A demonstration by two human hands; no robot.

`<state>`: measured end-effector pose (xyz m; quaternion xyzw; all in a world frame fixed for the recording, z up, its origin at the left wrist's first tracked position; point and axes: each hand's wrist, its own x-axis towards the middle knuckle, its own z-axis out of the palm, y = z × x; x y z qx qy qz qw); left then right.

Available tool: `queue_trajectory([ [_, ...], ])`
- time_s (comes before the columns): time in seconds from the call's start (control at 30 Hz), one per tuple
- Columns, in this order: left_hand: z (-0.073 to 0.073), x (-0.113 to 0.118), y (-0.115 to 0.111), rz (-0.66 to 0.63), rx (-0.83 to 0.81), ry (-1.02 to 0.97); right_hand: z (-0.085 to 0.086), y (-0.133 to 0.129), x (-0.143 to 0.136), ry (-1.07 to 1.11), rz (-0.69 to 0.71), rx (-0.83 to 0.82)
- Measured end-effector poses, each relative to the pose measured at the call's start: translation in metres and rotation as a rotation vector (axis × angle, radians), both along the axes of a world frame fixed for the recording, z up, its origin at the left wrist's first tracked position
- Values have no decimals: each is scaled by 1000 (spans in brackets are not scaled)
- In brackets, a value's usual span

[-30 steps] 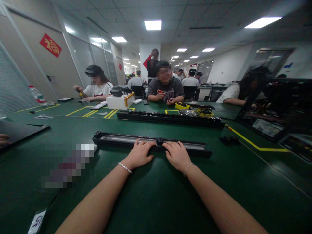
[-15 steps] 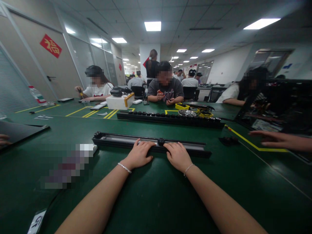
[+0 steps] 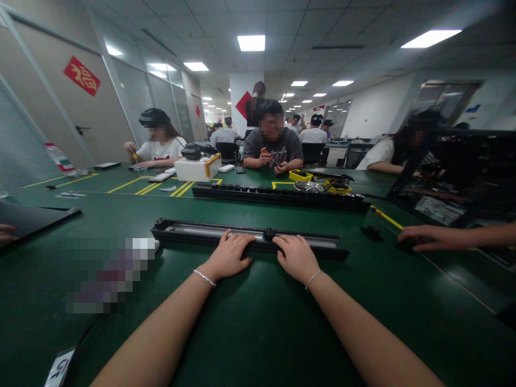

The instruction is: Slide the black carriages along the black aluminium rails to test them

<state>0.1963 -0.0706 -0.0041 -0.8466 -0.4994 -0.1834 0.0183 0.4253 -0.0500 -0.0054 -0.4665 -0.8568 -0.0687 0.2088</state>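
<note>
A long black channel-shaped rail with a grey inner strip lies crosswise on the green table. Inside it sits a small black block, close to the middle, and another black piece is at its left end. My left hand lies over the near edge of the rail, fingers stretched and a little spread, their tips just left of the block. On the other side my right hand rests on the rail with its fingers extended, the fingertips at the block's right side. Whether they press on it I cannot tell.
Behind the rail lies a longer black strip carrying several small parts. A co-worker's hand reaches in from the right over a dark object. Small black pieces lie nearby. A white box and yellow trays stand farther back.
The block has shifted slightly right along the rail, and my right fingertips with it. My left hand has hardly moved. The co-worker's hand at the right has come farther left and lower.
</note>
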Motion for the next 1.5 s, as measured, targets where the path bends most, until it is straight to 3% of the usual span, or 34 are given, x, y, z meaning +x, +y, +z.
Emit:
queue_trajectory([
  [0.8, 3, 0, -1, -2, -16, -3, 8, 2, 10, 33, -25, 4],
  [1.27, 2, 0, -1, 4, -14, -6, 4, 10, 12, 192, -153, 93],
  [1.5, 2, 1, 1, 1, -30, -13, 6, 14, 5, 326, -338, 8],
])
